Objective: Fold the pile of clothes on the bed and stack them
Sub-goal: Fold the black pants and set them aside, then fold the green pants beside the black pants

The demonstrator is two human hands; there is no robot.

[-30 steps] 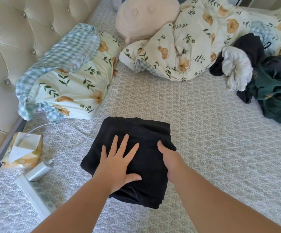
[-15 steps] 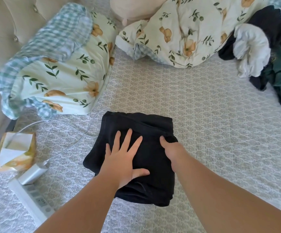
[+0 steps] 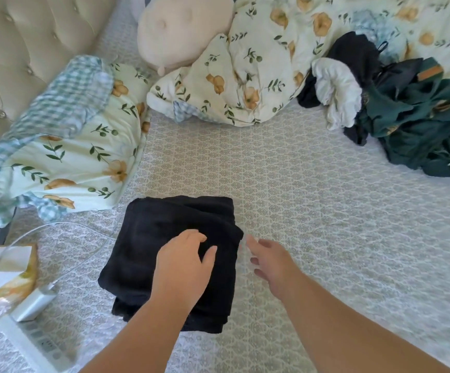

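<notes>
So far, in the head view, one garment looks done: a black, soft, folded cloth bundle [image 3: 172, 254] lies as a neat rectangle on the pale patterned bed cover [image 3: 312, 238], near the person's side of the bed. The left hand [image 3: 182, 267] rests on top of it with its fingers loosely bent, apparently touching the cloth more than clutching it. The right hand [image 3: 268, 262] hovers just beside the bundle's right edge, blurred, its fingers relaxed and apart, carrying nothing.

Most of the task seems left. The unfolded pile [image 3: 396, 111] sits well apart at the far right of the bed: a dark green crumpled garment [image 3: 428, 130], a white bunched cloth [image 3: 338, 90] and black pieces tangled together. I judge only the first fold finished, with no stack begun beyond this single bundle.

Around it, a floral pillow with a checked green border [image 3: 65, 141] lies to the far left, a floral duvet [image 3: 259, 63] is heaped at the far side, with a round pinkish cushion [image 3: 183, 30] behind. A white charger block [image 3: 34, 302], its cable [image 3: 65, 227] and a tissue pack [image 3: 6, 273] crowd the bundle's left side, leaving the open cover to the right as working room.
</notes>
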